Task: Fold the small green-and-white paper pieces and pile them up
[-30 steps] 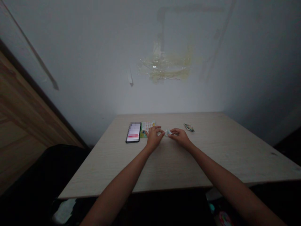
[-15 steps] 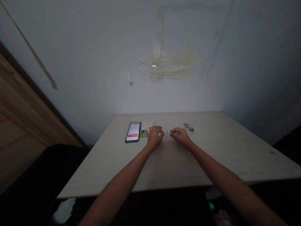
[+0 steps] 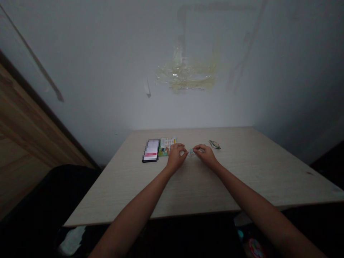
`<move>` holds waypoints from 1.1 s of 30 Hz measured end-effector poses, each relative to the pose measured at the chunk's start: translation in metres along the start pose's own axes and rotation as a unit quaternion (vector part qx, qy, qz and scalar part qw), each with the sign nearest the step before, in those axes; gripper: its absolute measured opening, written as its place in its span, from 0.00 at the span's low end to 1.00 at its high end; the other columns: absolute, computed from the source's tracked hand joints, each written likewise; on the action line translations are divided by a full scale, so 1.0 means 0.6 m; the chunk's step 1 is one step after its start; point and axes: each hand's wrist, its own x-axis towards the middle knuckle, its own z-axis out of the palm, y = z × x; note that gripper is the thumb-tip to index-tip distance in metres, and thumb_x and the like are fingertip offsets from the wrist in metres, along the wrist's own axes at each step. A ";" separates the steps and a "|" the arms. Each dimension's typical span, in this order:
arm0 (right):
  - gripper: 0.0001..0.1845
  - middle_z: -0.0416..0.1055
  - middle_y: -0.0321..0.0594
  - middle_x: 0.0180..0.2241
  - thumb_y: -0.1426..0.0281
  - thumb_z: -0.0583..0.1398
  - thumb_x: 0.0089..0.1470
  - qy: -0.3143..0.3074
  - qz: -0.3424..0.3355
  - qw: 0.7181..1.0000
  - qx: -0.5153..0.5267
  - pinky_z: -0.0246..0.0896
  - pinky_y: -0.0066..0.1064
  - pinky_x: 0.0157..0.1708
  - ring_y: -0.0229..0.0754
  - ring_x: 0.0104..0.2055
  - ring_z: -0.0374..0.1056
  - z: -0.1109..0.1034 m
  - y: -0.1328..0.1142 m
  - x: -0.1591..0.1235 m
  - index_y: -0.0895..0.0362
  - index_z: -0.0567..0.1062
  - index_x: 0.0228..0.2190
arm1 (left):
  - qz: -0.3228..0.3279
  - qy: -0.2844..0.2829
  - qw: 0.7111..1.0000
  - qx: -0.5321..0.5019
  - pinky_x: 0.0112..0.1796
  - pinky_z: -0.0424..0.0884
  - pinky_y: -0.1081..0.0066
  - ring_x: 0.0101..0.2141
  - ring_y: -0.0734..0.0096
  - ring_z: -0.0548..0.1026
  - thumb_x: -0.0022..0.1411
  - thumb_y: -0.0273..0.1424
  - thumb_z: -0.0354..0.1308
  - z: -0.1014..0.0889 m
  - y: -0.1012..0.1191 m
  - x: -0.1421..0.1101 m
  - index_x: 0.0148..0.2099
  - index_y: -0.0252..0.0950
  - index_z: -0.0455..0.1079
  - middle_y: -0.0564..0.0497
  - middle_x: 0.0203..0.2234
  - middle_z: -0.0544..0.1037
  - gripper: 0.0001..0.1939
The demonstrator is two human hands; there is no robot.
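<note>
A small, pale piece of printed paper (image 3: 190, 154), seemingly folded, sits between my two hands just above or on the table; its print is too small to read. My left hand (image 3: 176, 157) pinches its left edge between thumb and forefinger, the other fingers bent over a green and white printed booklet (image 3: 167, 142). At the paper's upper right, the fingertips of my right hand (image 3: 204, 154) are pinched together on it. Behind my right hand lies a folded piece of colourful printed paper (image 3: 215, 144).
A smartphone (image 3: 151, 150) with a lit, blurred screen lies left of the booklet on the pale wooden table (image 3: 204, 190). The wall (image 3: 188, 111) behind carries peeling clear tape (image 3: 185, 77). Wooden boards (image 3: 16, 114) stand at the left.
My right fingertips have shifted slightly up and left along the paper, toward its top. My left hand stays at its left edge. The whole view has moved a little.
</note>
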 end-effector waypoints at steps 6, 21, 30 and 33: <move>0.09 0.78 0.42 0.33 0.64 0.61 0.52 -0.014 0.005 1.000 -0.026 0.62 0.38 0.46 0.46 0.40 0.71 -0.001 0.000 0.002 0.56 0.79 0.32 | -0.006 -0.004 1.000 0.002 0.60 0.43 0.37 0.54 0.56 0.67 0.59 0.31 0.62 0.002 -0.001 0.000 0.33 0.41 0.76 0.48 0.47 0.76 0.03; 0.06 0.75 0.40 0.33 0.68 0.60 0.53 -0.044 -0.022 0.998 -0.027 0.60 0.35 0.45 0.43 0.40 0.69 0.001 -0.012 -0.001 0.56 0.76 0.31 | -0.018 -0.025 0.999 -0.015 0.60 0.38 0.36 0.52 0.56 0.69 0.59 0.32 0.60 -0.001 0.005 0.001 0.36 0.41 0.75 0.48 0.43 0.79 0.03; 0.06 0.76 0.40 0.33 0.66 0.62 0.53 -0.039 -0.042 0.998 -0.030 0.60 0.36 0.45 0.44 0.40 0.69 -0.004 -0.016 -0.002 0.55 0.77 0.32 | -0.012 -0.025 1.000 -0.012 0.60 0.43 0.39 0.52 0.57 0.68 0.61 0.35 0.59 0.000 0.004 -0.001 0.38 0.42 0.75 0.48 0.44 0.78 0.05; 0.06 0.76 0.40 0.32 0.66 0.63 0.53 -0.046 -0.048 0.997 -0.030 0.60 0.36 0.45 0.44 0.39 0.69 -0.003 -0.015 -0.002 0.55 0.78 0.32 | -0.011 -0.027 0.999 -0.013 0.60 0.41 0.38 0.52 0.56 0.68 0.61 0.35 0.59 -0.001 0.003 -0.002 0.39 0.42 0.76 0.48 0.45 0.77 0.06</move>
